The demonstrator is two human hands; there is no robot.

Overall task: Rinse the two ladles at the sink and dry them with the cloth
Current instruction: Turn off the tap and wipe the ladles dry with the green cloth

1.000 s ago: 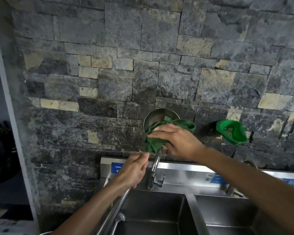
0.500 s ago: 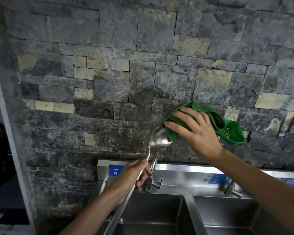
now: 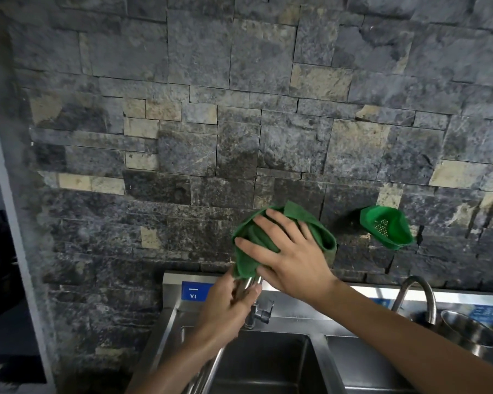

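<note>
Stage: drying one ladle [image 3: 246, 282] above the sink [image 3: 262, 362]; second ladle not identifiable.
Left hand [image 3: 228, 311]: gripping the handle.
Right hand [image 3: 291, 260]: fingers spread, pressing the cloth [image 3: 322, 237] over the bowl.
Remaining: likely finishing the wipe.

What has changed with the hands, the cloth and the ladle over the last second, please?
The right hand swept the green cloth off the ladle bowl toward the right, then brought it back over the bowl, which it now covers. The left hand kept gripping the ladle handle above the sink. The green strainer stayed on the wall.
</note>
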